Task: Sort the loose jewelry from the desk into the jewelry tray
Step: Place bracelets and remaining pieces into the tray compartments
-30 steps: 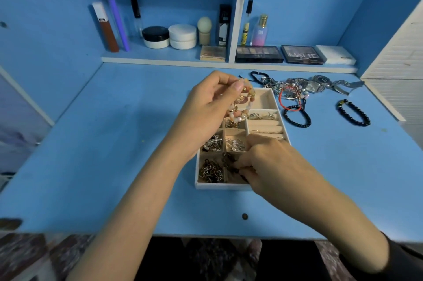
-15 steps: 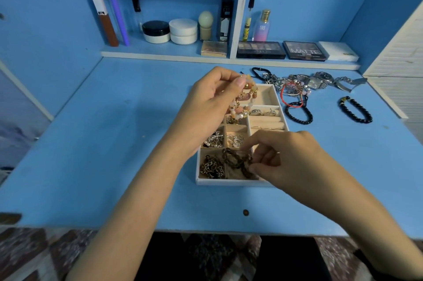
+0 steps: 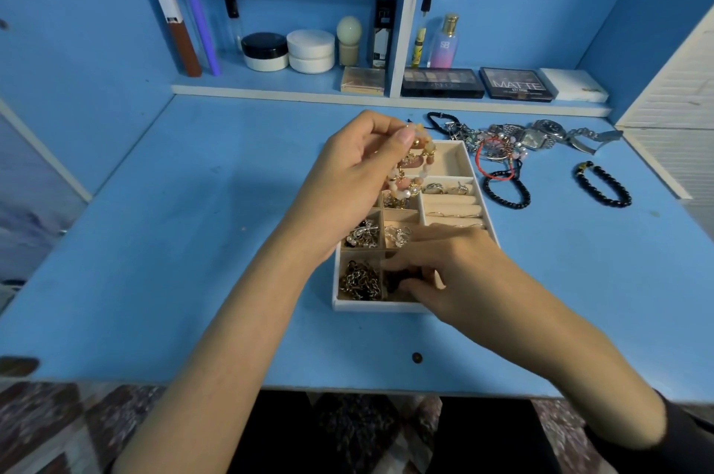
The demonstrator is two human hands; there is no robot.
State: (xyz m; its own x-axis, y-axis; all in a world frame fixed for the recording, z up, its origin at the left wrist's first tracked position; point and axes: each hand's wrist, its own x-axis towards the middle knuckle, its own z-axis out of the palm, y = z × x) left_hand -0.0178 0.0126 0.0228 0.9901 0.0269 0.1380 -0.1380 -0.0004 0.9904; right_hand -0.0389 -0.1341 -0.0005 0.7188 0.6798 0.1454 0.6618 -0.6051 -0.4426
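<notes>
A white jewelry tray (image 3: 373, 305) with beige compartments sits mid-desk. My left hand (image 3: 353, 172) hovers over its far half, pinching a pink and gold bead bracelet (image 3: 410, 174) that dangles above the compartments. My right hand (image 3: 452, 272) reaches into the near right compartment, fingertips pressed on a dark chain (image 3: 398, 280) lying there. A gold chain (image 3: 359, 280) fills the near left compartment. Loose pieces lie beyond the tray: a tangled pile with watches (image 3: 537, 135) and two black bead bracelets (image 3: 507, 189) (image 3: 602, 184).
A low shelf at the back holds cosmetics: jars (image 3: 288, 50), bottles (image 3: 444, 43), palettes (image 3: 515, 84). A white slatted panel (image 3: 672, 102) borders the desk at right. The blue desk (image 3: 185, 226) has open surface to the left of the tray.
My right hand lifted from the near right compartment, showing the dark chain, then pressed back down onto it. My left hand has kept the bead bracelet aloft.
</notes>
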